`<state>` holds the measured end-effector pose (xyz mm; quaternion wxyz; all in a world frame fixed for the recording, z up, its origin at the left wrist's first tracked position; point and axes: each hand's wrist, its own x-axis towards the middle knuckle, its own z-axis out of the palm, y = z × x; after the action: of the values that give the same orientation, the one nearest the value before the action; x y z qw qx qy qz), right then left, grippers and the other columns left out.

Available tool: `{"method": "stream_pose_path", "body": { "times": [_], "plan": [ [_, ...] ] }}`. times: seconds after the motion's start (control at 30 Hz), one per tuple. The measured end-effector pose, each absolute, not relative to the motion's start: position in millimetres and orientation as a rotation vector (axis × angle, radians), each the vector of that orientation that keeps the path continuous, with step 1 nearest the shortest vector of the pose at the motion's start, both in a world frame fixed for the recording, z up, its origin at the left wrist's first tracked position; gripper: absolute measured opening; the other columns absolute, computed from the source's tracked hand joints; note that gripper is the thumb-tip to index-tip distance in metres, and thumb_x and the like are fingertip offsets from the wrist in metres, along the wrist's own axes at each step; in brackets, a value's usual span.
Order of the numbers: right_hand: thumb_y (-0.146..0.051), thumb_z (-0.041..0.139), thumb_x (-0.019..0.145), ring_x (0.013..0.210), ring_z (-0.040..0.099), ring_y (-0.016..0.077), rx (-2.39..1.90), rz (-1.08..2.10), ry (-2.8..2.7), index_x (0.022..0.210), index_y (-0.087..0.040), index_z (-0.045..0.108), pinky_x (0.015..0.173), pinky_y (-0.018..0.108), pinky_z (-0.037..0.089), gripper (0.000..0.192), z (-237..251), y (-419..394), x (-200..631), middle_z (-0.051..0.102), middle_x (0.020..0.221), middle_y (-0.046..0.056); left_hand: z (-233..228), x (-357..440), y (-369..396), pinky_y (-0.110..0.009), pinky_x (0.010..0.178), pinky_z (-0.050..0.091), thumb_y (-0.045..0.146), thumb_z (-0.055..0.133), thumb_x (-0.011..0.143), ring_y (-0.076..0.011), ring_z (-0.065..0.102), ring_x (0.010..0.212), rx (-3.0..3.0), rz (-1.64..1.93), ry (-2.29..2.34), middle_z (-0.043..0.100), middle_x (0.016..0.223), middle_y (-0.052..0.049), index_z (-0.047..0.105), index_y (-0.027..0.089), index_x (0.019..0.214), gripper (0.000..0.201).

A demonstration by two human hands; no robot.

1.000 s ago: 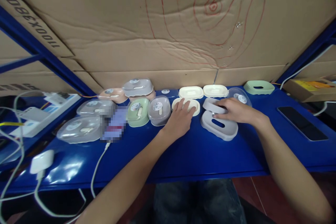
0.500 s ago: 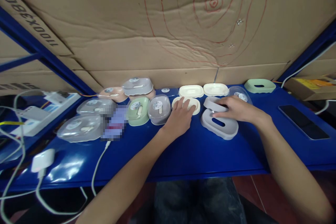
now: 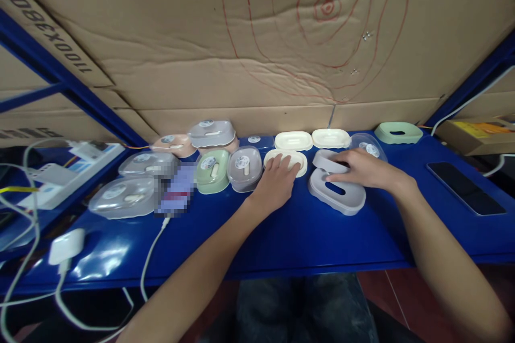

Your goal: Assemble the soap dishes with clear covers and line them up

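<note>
The left hand [image 3: 277, 179] lies palm down on a cream soap-dish tray [image 3: 285, 161] that sits flat on the blue bench [image 3: 306, 236]. The fingers are spread and only lightly bent, so the hand covers the tray from above more than it grips it. The long axis of the tray runs left to right, along the bench edge.

The right hand [image 3: 362, 169] is just to the right, and it pinches a grey soap-dish insert [image 3: 328, 159] by its right end, with the fingers curled around the edge. This insert is tilted, its left end a little lower, and it hangs just above the far part of a grey soap-dish base [image 3: 337, 196]. Whether the two grey pieces touch, I cannot tell. The base rests on the bench directly below and in front of the right hand; its long axis goes from far left to near right, and the slot in its top follows the same line.

Behind the hands, two more cream trays [image 3: 293, 141] stand side by side, and a clear lid [image 3: 368, 147] is partly hidden behind the right hand.
</note>
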<state>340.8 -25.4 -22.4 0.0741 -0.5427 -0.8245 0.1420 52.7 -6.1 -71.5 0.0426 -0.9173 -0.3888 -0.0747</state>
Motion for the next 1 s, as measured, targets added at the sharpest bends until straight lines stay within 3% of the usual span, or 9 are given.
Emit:
{"method": "stream_pose_path", "body": {
  "times": [0.63,1.0],
  "plan": [
    [-0.073,0.069,0.099,0.077,0.07,0.0235,-1.622,0.436,-2.491,0.102,-0.021,0.08,0.07,0.036,0.043,0.053,-25.4,-24.6,341.9,0.082,0.09,0.007,-70.4,53.4,-7.6,-0.058,0.123,0.047,0.005,0.044,0.103,-0.0419,0.049,0.155,-2.808,-0.188,-1.194,0.055,0.163,-0.022,0.057,0.015,0.156,0.056],
    [-0.077,0.065,0.1,0.081,0.074,0.0293,-1.635,0.416,-2.469,0.112,-0.022,0.082,0.074,0.039,0.046,0.059,-26.7,-25.1,341.8,0.083,0.095,0.011,-70.0,52.2,-8.5,-0.058,0.124,0.046,0.008,0.041,0.106,-0.0406,0.051,0.153,-2.811,-0.229,-1.196,0.059,0.158,-0.021,0.059,0.016,0.153,0.051]
  ]
}}
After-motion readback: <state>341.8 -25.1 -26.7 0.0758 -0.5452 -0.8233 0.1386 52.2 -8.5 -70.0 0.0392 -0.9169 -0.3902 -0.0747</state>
